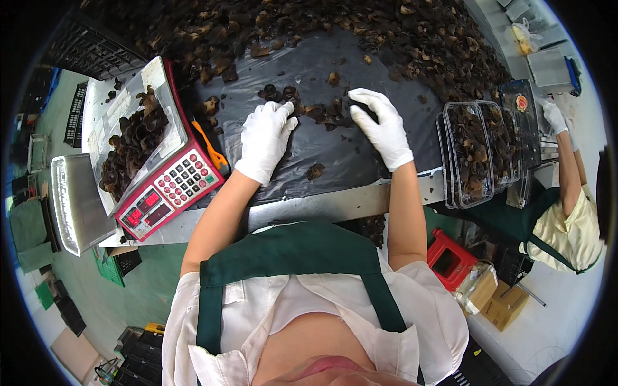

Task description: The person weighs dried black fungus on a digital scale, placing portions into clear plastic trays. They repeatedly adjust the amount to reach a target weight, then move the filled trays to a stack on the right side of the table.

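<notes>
Dark brown wood ear mushrooms lie loose on a black plastic sheet over the table. My left hand, in a white glove, is low over the sheet with its fingers bent and close together. Its fingertips meet a small clump of mushrooms; whatever is under them is hidden. To the right, my gloved right hand has curved fingers, with a gap between them and the thumb. Only dark surface shows in that gap. More mushroom pieces lie between the two hands.
A red scale at left bears a clear tray of mushrooms. Stacked clear boxes of mushrooms stand at right. A large mushroom heap covers the far side. A black crate is at far left; a co-worker's gloved hand is at right.
</notes>
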Motion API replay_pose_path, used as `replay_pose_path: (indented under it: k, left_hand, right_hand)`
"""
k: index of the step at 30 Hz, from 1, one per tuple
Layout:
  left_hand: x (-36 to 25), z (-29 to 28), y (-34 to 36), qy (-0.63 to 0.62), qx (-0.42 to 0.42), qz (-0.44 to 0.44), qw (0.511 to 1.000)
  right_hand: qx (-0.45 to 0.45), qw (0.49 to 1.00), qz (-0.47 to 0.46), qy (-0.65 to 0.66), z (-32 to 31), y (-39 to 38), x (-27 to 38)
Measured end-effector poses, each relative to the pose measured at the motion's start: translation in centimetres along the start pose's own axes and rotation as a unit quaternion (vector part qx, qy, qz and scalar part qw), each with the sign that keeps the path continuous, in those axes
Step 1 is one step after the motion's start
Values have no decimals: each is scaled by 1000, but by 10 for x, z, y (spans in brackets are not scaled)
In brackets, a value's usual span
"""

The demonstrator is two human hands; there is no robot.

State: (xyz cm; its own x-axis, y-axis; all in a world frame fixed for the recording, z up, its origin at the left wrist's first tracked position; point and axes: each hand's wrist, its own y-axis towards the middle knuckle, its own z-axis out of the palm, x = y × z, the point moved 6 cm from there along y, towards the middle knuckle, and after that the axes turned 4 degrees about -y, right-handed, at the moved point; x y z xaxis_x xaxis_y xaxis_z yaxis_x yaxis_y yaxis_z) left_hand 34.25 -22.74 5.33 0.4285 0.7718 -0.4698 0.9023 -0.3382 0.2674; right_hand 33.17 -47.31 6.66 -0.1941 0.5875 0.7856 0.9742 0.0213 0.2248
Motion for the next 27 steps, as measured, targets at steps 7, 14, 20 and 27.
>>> replay_pose_path:
  k: [7,14,20,27]
  left_hand:
    - [-28,-37,-24,48,-87,113,989]
    - [12,-35,-74,-562,25,-265,783]
    - [17,-17,-76,-736,37,-261,624]
    - [27,-31,-80,-704,-14,-295,646]
  right_hand:
    - [16,934,-214,-286,77,13,38]
    - [66,993,-58,-74,52,45,65]
    - [155,967,-194,-54,79,28,122]
    - [222,973,55,31,91,36,90]
